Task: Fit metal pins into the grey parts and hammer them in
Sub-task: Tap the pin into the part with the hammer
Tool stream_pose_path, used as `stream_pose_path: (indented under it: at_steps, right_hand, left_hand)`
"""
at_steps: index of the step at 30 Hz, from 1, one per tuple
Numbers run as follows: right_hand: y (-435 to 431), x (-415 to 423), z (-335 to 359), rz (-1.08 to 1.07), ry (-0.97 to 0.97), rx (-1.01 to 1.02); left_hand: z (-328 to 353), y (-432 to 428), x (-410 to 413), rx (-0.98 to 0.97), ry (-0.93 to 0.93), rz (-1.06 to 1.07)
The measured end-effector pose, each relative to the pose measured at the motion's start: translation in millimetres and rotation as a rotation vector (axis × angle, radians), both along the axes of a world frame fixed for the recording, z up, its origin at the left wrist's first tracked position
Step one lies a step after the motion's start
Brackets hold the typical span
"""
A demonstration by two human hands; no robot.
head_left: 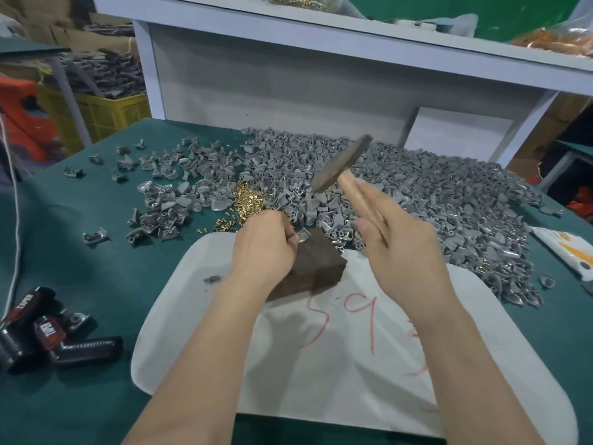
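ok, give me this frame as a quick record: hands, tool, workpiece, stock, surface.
left hand: pinches a grey part on the dark block
right hand: grips the hammer by its wooden handle, head raised clear of the block
dark block: rests on the white tray with red writing
grey parts: large loose pile on the green table beyond the tray
brass pins: small heap just beyond the left hand
other: black-and-red tools near the table's left edge

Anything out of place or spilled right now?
Minor only: one grey part lies alone on the white board, left of the dark block, and a few brass pins lie loose beside their heap on the green mat. Nothing looks damaged.
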State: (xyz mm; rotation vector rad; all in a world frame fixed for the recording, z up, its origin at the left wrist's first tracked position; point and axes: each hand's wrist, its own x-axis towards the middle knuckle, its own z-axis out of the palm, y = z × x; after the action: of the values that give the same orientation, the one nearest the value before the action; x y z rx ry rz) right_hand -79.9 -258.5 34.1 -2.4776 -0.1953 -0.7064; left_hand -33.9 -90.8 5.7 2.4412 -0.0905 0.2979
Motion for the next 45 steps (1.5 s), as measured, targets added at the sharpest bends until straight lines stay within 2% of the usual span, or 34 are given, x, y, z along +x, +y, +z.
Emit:
stream_pose_path:
  at_steps: [2,5,7,10,11,13,15,16,19,20,21,23,25,30,35,37,40,43,45]
  right_hand:
    - [7,-10,2,0.060,0.001,-0.101]
    - [13,-15,2,0.072,0.170,-0.248]
    - [12,-12,6,0.027,0.085,-0.204]
    - [10,-12,8,-0.061,-0.105,-0.034]
    - [12,-14,6,-0.037,-0.124,-0.055]
    - [19,-22,-5,0.069,-0.031,-0.180]
    - [21,-21,-8,0.080,0.033,-0.232]
    - [19,-17,-5,0.072,0.025,-0.214]
    - [9,-12,-4,0.002,-0.120,0.042]
    - [8,-13,-6,0.003,-0.145,0.071]
    - [8,-16,-8,0.022,-0.104,0.023]
    - [12,-19,-12,0.056,0.130,-0.149]
    - [7,-12,-8,0.037,0.266,-0.204]
    - [-5,17,-12,-0.060,0.128,0.044]
    - [-14,53,-36,-0.116,0.457,0.285]
    - [-17,55,-43,-0.120,0.536,0.218]
    - [-18,51,-38,-0.201,0.409,-0.075]
    - [-3,46,-21,-0.084,0.163,0.012]
    - [16,48,-11,0.111,0.251,0.115]
  left_hand:
    - [1,0,0,-0.007,0.004,-0.005]
    - [2,0,0,-0.014,0.025,-0.002]
    - [1,0,0,-0.021,0.017,-0.008]
    - [0,0,1,-0.047,0.016,-0.001]
    - [-1,0,2,-0.049,0.023,0.003]
    - [1,0,3,-0.022,0.021,0.003]
    - [1,1,2,0.008,0.004,-0.001]
    - [1,1,2,0.012,0.004,-0.003]
    - [1,1,2,-0.009,0.008,-0.018]
    - [1,1,2,-0.015,0.014,-0.020]
    - [1,1,2,-0.017,0.022,-0.017]
    - [3,1,2,-0.016,0.038,0.004]
    - [4,1,2,-0.002,0.040,0.002]
    - [3,2,1,0.027,0.023,0.010]
    - [1,1,-1,0.012,0.006,0.019]
    - [1,1,0,0.009,-0.002,0.020]
    - [1,0,3,0.005,-0.015,0.012]
    - [1,-2,4,-0.046,-0.063,-0.010]
    - [1,-3,4,-0.127,-0.106,-0.053]
